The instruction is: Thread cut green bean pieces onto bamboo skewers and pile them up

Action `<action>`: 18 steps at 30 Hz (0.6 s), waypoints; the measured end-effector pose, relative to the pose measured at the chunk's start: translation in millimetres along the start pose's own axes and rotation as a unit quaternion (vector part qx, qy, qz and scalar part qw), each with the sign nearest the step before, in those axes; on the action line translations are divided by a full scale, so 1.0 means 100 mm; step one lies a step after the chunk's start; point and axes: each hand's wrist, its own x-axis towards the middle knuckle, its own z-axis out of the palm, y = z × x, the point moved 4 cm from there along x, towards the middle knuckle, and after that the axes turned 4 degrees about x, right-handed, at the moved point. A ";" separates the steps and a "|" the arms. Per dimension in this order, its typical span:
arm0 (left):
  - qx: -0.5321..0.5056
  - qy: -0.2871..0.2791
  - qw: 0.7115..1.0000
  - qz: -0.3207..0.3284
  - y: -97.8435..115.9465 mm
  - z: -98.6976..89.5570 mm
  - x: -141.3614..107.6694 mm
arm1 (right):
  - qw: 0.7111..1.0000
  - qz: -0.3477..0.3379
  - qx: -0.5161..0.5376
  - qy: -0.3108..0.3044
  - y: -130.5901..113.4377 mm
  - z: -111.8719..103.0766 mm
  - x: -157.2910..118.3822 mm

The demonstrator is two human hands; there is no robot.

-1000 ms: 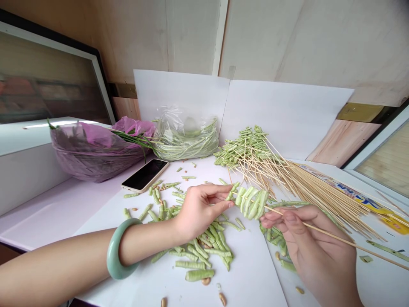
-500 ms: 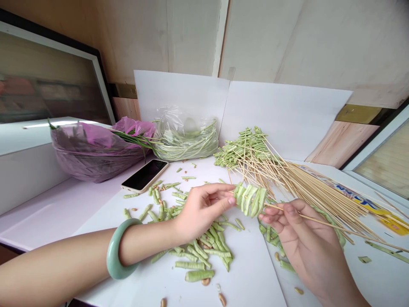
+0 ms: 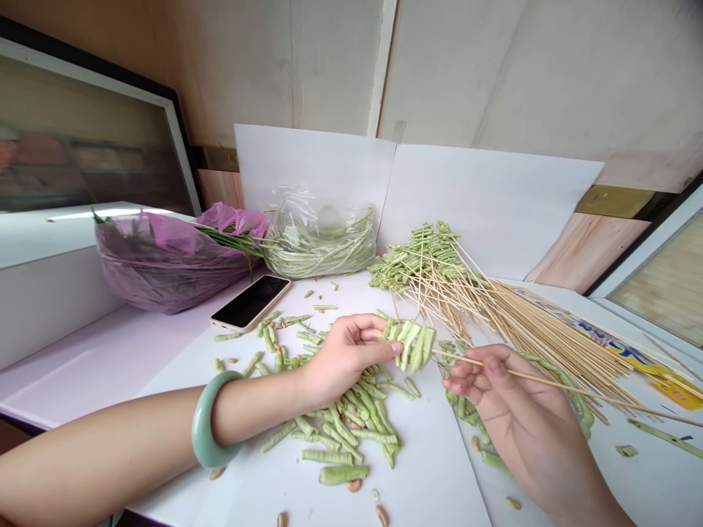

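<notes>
1. Bright, soft light covers the tabletop (image 3: 165, 342); shadows under the bean pieces (image 3: 327, 457) toward six o'clock are faint.
2. Glare streaks the ledge (image 3: 33, 230) between nine and ten o'clock; highlights glint on the clear bag (image 3: 324, 245) near eleven.
3. The view in the glass panel (image 3: 82, 157) near ten is blurred; the packet (image 3: 623, 347) past three looks smeared.
4. Wide-angle distortion stretches both side edges.

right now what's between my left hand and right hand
The head view shows cut bean pieces, touching the left hand, threaded on a stick that runs across to the right hand.
</notes>
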 end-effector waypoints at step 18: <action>0.046 0.141 0.985 0.085 0.10 -0.32 0.17 | 0.750 -0.237 -0.616 0.027 -0.54 -0.88 0.43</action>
